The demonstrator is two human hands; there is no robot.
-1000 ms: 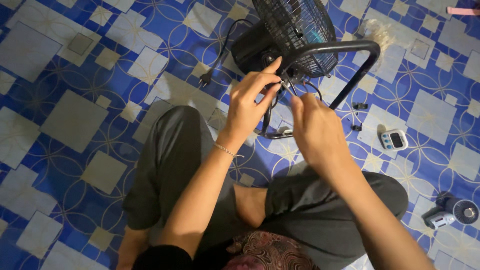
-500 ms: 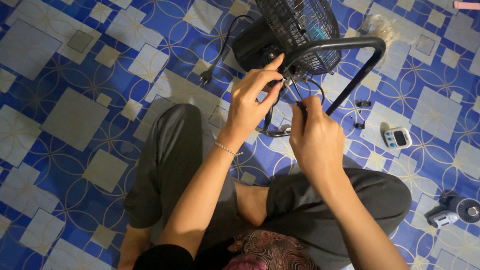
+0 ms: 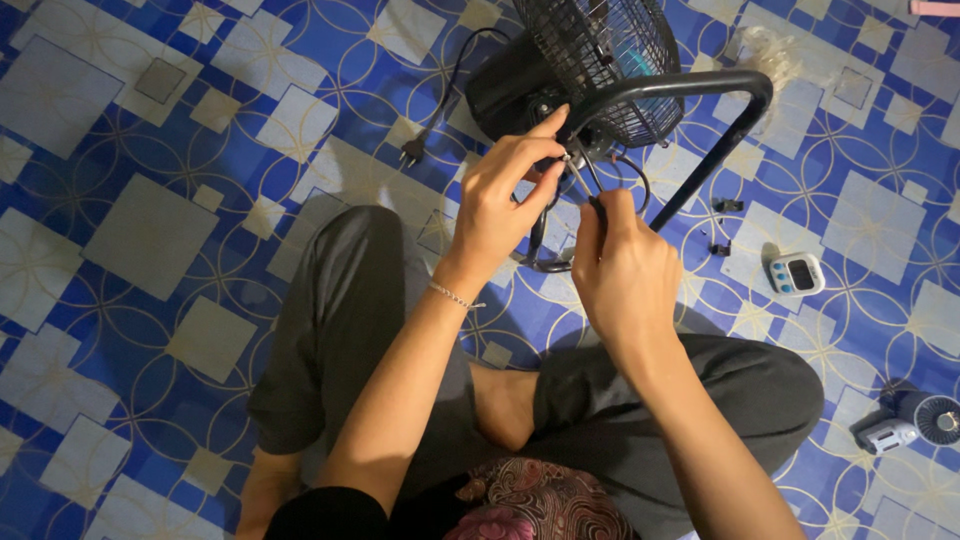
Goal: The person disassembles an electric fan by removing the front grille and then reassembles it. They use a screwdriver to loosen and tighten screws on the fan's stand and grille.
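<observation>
Both hands sit a little lower and nearer the middle of the frame than they did a second ago, and the right one has closed in under the fan's pivot. The right hand point(image 3: 625, 270) is wrapped shut around the handle of a thin tool point(image 3: 585, 185), most likely a screwdriver, whose shaft runs up and left to the joint where the wire cage meets the stand. The left hand point(image 3: 500, 205) pinches at that same joint, index finger stretched along the black tubular stand point(image 3: 700, 95), thumb and other fingers curled around the small fitting there; exactly what it grips is too small to tell.

The black fan point(image 3: 595, 60) lies tipped on the floor at the top centre of the frame, grille toward the camera, with its cord point(image 3: 455, 75) looping left to a plug point(image 3: 410, 152).

To do this step well, the tool tip should probably stay square in the fastener while the left fingers steady the joint, so that the cage cannot swing and throw the tip off. Short turns with firm forward pressure look safer than fast ones.

Two small black clips point(image 3: 725, 225) lie right of the stand, a small white timer point(image 3: 795, 273) beyond them, and a little handheld fan point(image 3: 915, 422) at the lower right, all on the blue patterned floor point(image 3: 150, 230).
</observation>
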